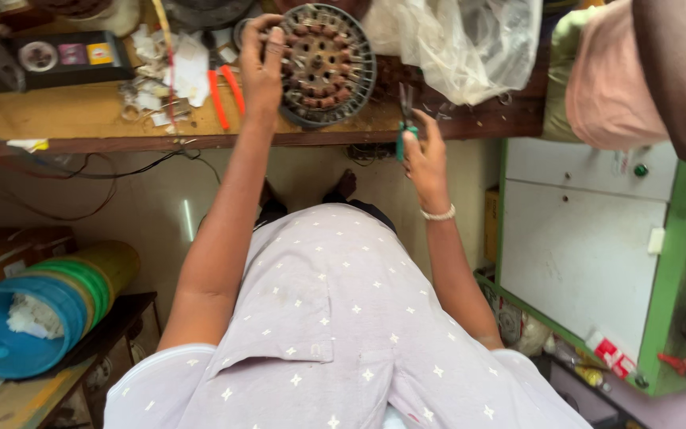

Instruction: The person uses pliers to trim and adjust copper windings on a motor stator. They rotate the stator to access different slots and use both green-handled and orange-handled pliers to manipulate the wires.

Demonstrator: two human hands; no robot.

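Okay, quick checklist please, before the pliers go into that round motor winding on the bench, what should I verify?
1. Left hand steadying the round motor winding: ok, fingers rest on its left rim.
2. Right hand gripping the green-handled pliers: ok, held upright with the tips pointing up.
3. Plier tips clear of the winding: ok, they sit off its lower right edge, not touching.
4. Winding seated on the wooden bench: cannot tell, it looks tilted up toward the camera.
5. Clear plastic bag out of the way: not ok, it lies close beside the winding's right side.
6. Orange-handled tool clear of the left wrist: ok, it lies apart.
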